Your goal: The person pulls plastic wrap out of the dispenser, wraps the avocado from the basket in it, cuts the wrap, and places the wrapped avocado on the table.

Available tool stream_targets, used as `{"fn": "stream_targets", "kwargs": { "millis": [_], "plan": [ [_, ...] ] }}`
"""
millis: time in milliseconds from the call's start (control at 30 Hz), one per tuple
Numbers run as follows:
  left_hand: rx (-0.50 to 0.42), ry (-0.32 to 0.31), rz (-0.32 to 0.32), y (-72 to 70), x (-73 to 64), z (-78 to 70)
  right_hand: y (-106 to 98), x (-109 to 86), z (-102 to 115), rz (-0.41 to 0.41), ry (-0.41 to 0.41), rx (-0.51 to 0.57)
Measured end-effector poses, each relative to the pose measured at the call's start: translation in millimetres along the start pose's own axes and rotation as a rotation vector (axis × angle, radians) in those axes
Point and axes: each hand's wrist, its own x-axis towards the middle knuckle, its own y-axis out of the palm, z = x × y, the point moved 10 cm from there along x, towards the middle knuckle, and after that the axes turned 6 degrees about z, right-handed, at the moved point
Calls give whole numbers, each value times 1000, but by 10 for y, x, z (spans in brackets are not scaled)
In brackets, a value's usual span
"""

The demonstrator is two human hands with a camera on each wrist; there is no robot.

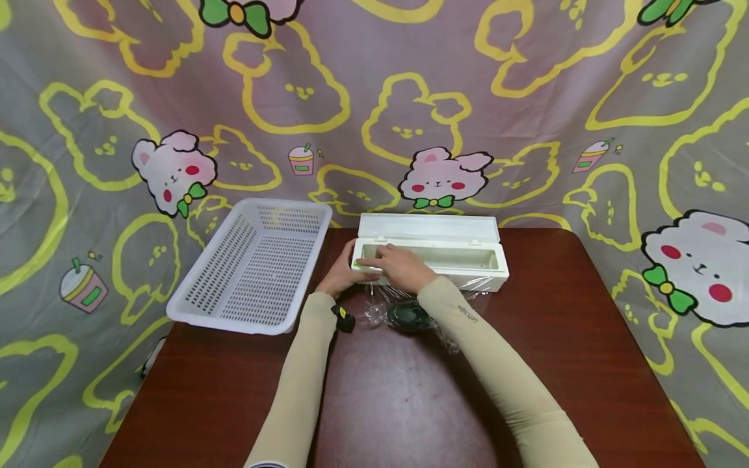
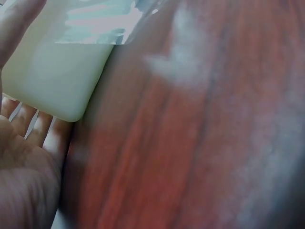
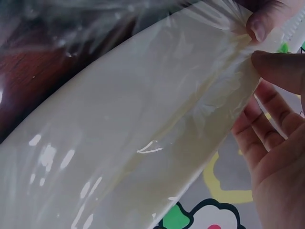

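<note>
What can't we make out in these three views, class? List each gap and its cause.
Head: the right end of the dark item, hidden behind the right sleeve.
Head: the lettering on that sleeve, too small to read surely.
Left wrist: the rest of the left hand and white box, cut off by the picture's edges.
Right wrist: detail of the clear film towards the top left, blurred.

The long white box (image 1: pixel 468 267) stands on the table (image 1: pixel 380 403) w/ its lid (image 1: pixel 427 227) open at back; clear film (image 1: pixel 377 314) hangs on front & lies crumpled by dark obj. (image 1: pixel 408 316)
</note>
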Motion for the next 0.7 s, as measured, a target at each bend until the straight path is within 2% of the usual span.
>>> {"fn": "stream_targets", "kwargs": {
  "millis": [200, 500, 700],
  "plan": [
    [-21, 4, 11, 5, 2, 21, -21, -33, -20, -41, -25, 53],
    [24, -19, 9, -8, -37, 17, -54, -59, -43, -74, -53, 131],
    [-32, 6, 15, 0, -9, 39, -30, -87, -76, -53, -50, 138]
  ]
}}
